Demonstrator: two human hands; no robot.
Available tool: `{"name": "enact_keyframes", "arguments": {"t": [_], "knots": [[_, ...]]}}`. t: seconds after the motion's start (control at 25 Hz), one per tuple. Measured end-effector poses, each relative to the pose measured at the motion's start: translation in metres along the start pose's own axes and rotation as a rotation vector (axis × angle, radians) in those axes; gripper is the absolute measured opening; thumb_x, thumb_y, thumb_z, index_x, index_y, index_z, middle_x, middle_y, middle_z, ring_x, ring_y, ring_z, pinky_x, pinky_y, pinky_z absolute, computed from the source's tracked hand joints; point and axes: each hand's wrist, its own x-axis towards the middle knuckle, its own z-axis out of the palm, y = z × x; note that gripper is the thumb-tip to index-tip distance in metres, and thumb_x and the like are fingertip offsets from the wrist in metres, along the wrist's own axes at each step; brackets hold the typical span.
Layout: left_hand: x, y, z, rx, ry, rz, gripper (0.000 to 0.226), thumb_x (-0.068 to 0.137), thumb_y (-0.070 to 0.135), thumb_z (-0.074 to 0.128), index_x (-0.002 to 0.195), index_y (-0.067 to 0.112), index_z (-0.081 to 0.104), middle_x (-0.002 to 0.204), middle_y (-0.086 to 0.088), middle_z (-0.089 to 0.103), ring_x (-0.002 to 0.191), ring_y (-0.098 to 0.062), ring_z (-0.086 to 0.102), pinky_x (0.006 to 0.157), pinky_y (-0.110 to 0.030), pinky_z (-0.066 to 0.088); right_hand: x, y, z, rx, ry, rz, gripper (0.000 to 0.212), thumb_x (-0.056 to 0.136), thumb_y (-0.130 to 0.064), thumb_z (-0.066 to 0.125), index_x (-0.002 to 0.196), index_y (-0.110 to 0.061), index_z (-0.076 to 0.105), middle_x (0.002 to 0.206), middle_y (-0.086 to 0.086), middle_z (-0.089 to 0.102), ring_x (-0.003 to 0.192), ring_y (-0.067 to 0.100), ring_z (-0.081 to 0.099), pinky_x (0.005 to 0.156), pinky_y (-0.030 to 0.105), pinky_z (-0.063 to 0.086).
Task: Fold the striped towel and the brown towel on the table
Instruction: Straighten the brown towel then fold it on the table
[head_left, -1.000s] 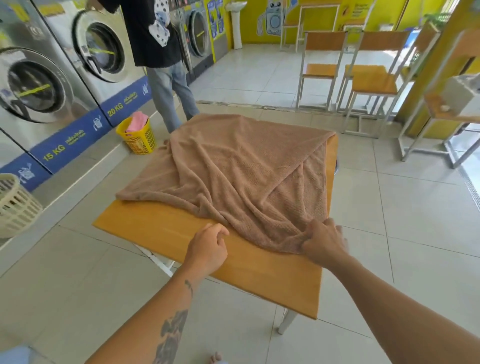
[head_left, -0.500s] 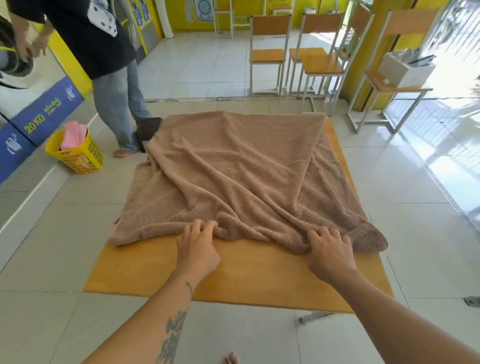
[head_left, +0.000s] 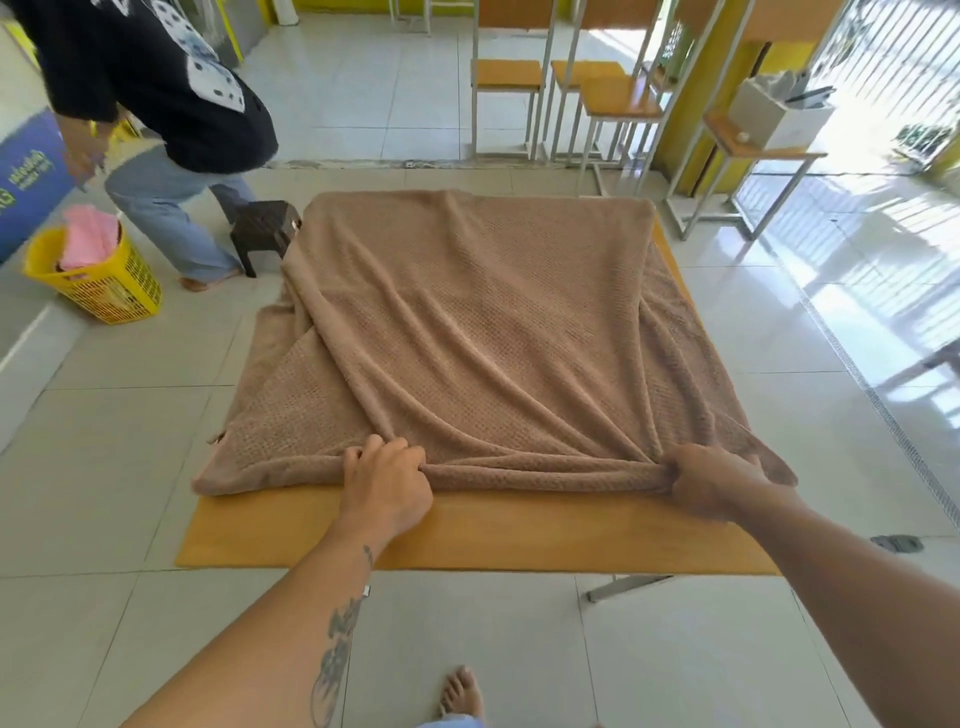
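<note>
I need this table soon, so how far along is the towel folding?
Early. Done: the brown towel is laid out over the table, rumpled, with no neat fold showing. In hand: the left hand and right hand each have a grip on its near edge, bunching it. Left: folding it down, then the striped towel, which is not in view.

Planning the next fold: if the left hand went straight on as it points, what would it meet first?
The left hand would run straight into the brown towel it grips, likely bunching it.
</note>
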Motion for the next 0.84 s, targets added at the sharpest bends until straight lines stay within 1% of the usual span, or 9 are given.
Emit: {"name": "enact_keyframes", "arguments": {"t": [0.12,0.28,0.4,0.48,0.52,0.6,0.72,0.76,0.84], "knots": [[-0.018,0.002,0.001,-0.018,-0.017,-0.024,0.029,0.089,0.018,0.037,0.097,0.024,0.064,0.109,0.004,0.061,0.106,-0.022,0.046,0.094,-0.043,0.034,-0.006,-0.002,0.005,-0.050,-0.069,-0.015,0.032,0.088,-0.024,0.042,0.114,-0.035,0.060,0.117,-0.001,0.061,0.118,0.028,0.053,0.104,0.053,0.028],[-0.047,0.011,0.001,-0.041,-0.067,-0.088,0.028,0.088,0.017,0.037,0.092,0.024,0.064,0.106,0.004,0.062,0.104,-0.022,0.048,0.094,-0.043,0.034,-0.020,0.006,0.008,-0.061,-0.094,-0.077,0.029,0.090,-0.027,0.043,0.114,-0.029,0.059,0.107,-0.001,0.057,0.113,0.028,0.053,0.102,0.052,0.033],[-0.066,0.020,0.000,-0.012,-0.087,-0.106,0.028,0.089,0.018,0.038,0.097,0.025,0.064,0.106,0.005,0.060,0.105,-0.022,0.048,0.095,-0.043,0.035,-0.032,0.013,0.015,-0.077,-0.096,-0.094,0.031,0.087,-0.031,0.043,0.114,-0.028,0.058,0.113,0.000,0.061,0.111,0.028,0.055,0.100,0.050,0.038],[-0.076,0.024,0.000,-0.010,-0.098,-0.122,0.028,0.088,0.016,0.039,0.100,0.026,0.063,0.107,0.005,0.058,0.105,-0.021,0.046,0.095,-0.042,0.036,-0.039,0.018,0.018,-0.091,-0.122,-0.105,0.025,0.088,-0.035,0.046,0.110,-0.028,0.056,0.117,0.001,0.061,0.112,0.028,0.055,0.098,0.048,0.040],[-0.080,0.025,0.001,-0.023,-0.093,-0.131,0.028,0.087,0.015,0.040,0.100,0.027,0.062,0.107,0.005,0.057,0.105,-0.021,0.045,0.096,-0.041,0.037,-0.042,0.019,0.019,-0.101,-0.127,-0.111,0.023,0.087,-0.036,0.047,0.107,-0.029,0.055,0.118,0.001,0.061,0.111,0.028,0.055,0.098,0.047,0.041],[-0.086,0.025,-0.002,-0.062,-0.075,-0.146,0.025,0.087,0.014,0.041,0.094,0.030,0.058,0.105,0.006,0.054,0.104,-0.021,0.044,0.096,-0.041,0.037,-0.046,0.017,0.018,-0.124,-0.133,-0.111,0.028,0.087,-0.041,0.049,0.110,-0.028,0.057,0.119,0.001,0.061,0.111,0.028,0.056,0.098,0.048,0.043],[-0.090,0.022,-0.004,-0.157,-0.060,-0.147,0.021,0.087,0.016,0.043,0.091,0.032,0.055,0.105,0.008,0.054,0.106,-0.020,0.046,0.097,-0.042,0.038,-0.058,0.001,0.011,-0.209,-0.061,-0.144,0.034,0.087,-0.047,0.051,0.111,-0.022,0.057,0.113,0.000,0.060,0.105,0.025,0.057,0.095,0.046,0.045],[-0.090,0.020,-0.004,-0.175,-0.058,-0.135,0.020,0.088,0.018,0.044,0.094,0.033,0.055,0.106,0.009,0.053,0.107,-0.019,0.046,0.097,-0.042,0.037,-0.062,-0.009,0.009,-0.191,-0.004,-0.184,0.032,0.088,-0.046,0.051,0.109,-0.022,0.055,0.110,0.000,0.058,0.101,0.024,0.056,0.094,0.046,0.046],[-0.087,0.014,-0.006,-0.201,-0.082,-0.094,0.018,0.091,0.022,0.046,0.099,0.035,0.056,0.108,0.010,0.053,0.108,-0.017,0.045,0.099,-0.042,0.036,-0.066,-0.034,0.010,-0.088,0.081,-0.271,0.036,0.087,-0.038,0.052,0.120,-0.023,0.050,0.115,0.003,0.054,0.106,0.025,0.052,0.095,0.046,0.045]]}}
